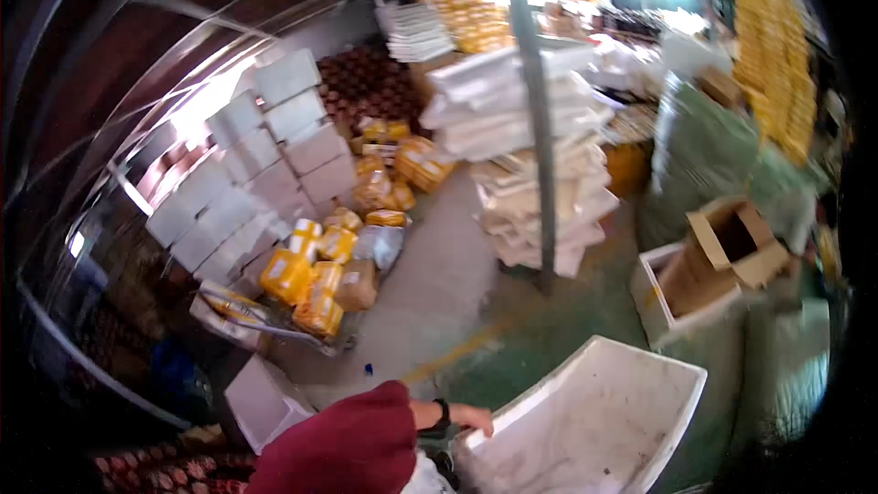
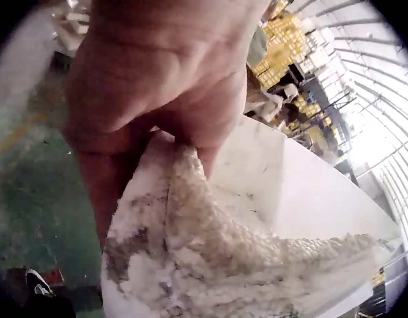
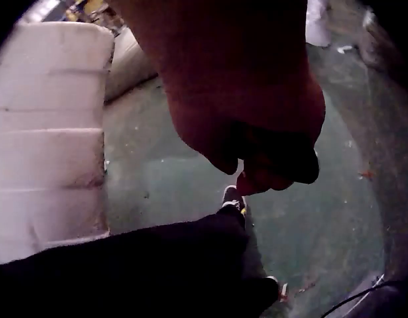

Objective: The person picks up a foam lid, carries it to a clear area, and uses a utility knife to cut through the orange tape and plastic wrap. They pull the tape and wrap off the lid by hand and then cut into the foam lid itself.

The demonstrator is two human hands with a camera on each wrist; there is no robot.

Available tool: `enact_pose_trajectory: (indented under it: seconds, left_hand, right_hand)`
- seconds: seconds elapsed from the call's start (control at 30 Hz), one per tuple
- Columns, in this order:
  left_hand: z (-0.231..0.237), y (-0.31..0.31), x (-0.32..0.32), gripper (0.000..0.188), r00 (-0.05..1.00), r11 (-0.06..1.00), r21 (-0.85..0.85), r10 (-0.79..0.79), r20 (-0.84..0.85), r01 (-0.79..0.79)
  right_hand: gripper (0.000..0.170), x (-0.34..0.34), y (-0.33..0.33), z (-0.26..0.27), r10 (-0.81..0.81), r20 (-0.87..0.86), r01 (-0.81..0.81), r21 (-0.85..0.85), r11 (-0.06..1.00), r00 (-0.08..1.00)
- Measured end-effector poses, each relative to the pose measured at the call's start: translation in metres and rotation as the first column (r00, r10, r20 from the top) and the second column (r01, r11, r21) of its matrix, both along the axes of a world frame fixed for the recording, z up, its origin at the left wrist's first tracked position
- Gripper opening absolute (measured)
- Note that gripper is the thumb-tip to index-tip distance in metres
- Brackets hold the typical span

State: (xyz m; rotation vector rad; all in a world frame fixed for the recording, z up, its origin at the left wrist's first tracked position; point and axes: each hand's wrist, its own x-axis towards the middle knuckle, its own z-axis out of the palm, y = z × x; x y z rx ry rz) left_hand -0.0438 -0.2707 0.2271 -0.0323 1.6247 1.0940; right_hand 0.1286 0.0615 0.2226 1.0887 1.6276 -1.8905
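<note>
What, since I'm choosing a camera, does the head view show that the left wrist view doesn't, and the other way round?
Only the head view: the red sleeve, the black wristband and a small blue scrap on the floor.

Only the left wrist view: a clearly visible shoe and, close up, the grainy edge of the held box.

Both: the left hand gripping the white held box, the green floor and yellow stacks.

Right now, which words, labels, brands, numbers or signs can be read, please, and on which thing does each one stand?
None can be read in these views.
Yellow packages: any print is too small and blurred.
Brown carton: no legible text.
White foam box: only dark smudges, no writing visible.
</note>
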Motion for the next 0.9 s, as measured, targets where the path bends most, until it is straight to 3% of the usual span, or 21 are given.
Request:
enact_pose_trajectory:
  seconds: [0.07,0.1,0.13,0.2,0.27,0.37,0.47,0.67,0.9]
  left_hand:
    - [-0.021,-0.077,0.024,0.027,0.999,1.0,0.024,0.021,-0.026,-0.02]
    - [-0.012,-0.112,0.037,0.029,0.982,0.99,-0.049,0.122,-0.147,-0.13]
    - [0.004,-0.137,0.056,0.03,0.942,0.963,-0.108,0.212,-0.259,-0.247]
    - [0.062,-0.205,0.072,0.033,0.93,0.946,-0.097,0.278,-0.241,-0.308]
    - [0.109,-0.247,0.104,0.038,0.712,0.845,-0.088,0.384,-0.587,-0.528]
    - [0.083,-0.334,0.141,0.043,0.677,0.725,-0.094,0.578,-0.456,-0.683]
    - [0.082,-0.377,0.15,0.041,0.574,0.58,-0.177,0.624,-0.53,-0.795]
    - [0.094,-0.439,0.092,0.038,0.362,0.363,-0.099,0.788,-0.498,-0.926]
    - [0.132,-0.482,0.012,0.038,-0.01,0.004,0.026,0.863,-0.505,-1.0]
  right_hand:
    - [0.016,-0.059,-0.042,0.02,0.097,-0.045,-0.097,0.011,0.995,0.994]
    - [0.016,-0.083,-0.066,0.03,0.14,-0.066,-0.14,0.012,0.99,0.988]
    - [0.016,-0.105,-0.086,0.041,0.179,-0.079,-0.179,0.015,0.984,0.981]
    - [0.017,-0.14,-0.139,0.061,0.25,-0.106,-0.251,0.011,0.968,0.962]
    - [0.017,-0.169,-0.19,0.082,0.32,-0.126,-0.322,0.009,0.947,0.939]
    - [0.017,-0.2,-0.255,0.109,0.4,-0.132,-0.403,0.006,0.915,0.907]
    - [0.018,-0.233,-0.301,0.119,0.439,-0.132,-0.442,0.002,0.897,0.889]
    - [0.019,-0.323,-0.353,0.102,0.449,-0.112,-0.454,-0.028,0.89,0.887]
    - [0.021,-0.456,-0.386,0.066,0.449,-0.224,-0.48,-0.11,0.87,0.865]
